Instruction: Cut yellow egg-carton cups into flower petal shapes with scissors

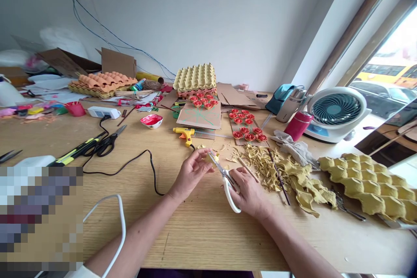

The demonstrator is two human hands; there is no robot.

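Observation:
My right hand (248, 192) grips a pair of white-handled scissors (232, 200), their blades pointing up and left. In my left hand (193, 170) is a small piece of yellow egg carton (211, 157), pinched between thumb and fingers and partly hidden by them. The scissor blades meet the piece right at the left fingertips; whether they are cutting through it I cannot tell. Yellow carton scraps (270, 165) lie heaped just right of my right hand. Behind my left hand rests a yellow glue gun (186, 134).
Red paper-pulp roses (249, 137) sit on cardboard at the back right. A yellow egg tray (368, 182) lies at right, near a fan (339, 113) and a red bottle (298, 125). Black scissors (107, 144), a power strip (103, 113) and a red-filled bowl (151, 121) are leftward.

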